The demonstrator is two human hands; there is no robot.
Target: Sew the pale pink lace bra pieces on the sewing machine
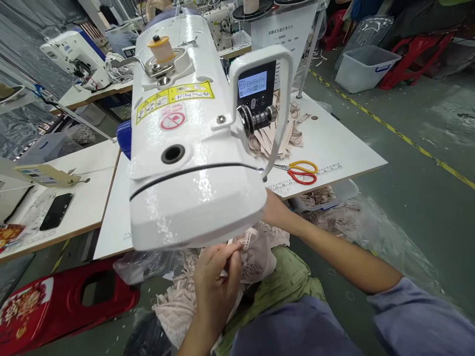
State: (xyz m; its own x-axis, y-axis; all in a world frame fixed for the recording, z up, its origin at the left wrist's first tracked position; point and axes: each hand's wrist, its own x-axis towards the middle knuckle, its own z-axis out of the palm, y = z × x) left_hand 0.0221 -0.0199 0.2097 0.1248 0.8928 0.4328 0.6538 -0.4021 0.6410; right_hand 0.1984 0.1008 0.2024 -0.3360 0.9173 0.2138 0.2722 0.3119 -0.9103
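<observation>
A pale pink lace bra [258,254] hangs in front of the sewing machine [196,198], over my lap. My left hand [218,272] is closed on its edge, thumb and fingers pinched together just below the machine head. My right hand [273,210] reaches in behind the right side of the machine head, close to the lace. Its fingers are hidden there, as is the needle area. More lace pieces [174,306] lie bunched below and left of my left hand.
Scissors [302,172] with red and yellow handles lie on the white table [334,143] at right, near a pile of beige straps [276,138]. A phone [56,211] rests on the left table. A red stool [70,306] stands lower left; a plastic bin [349,190] sits under the table.
</observation>
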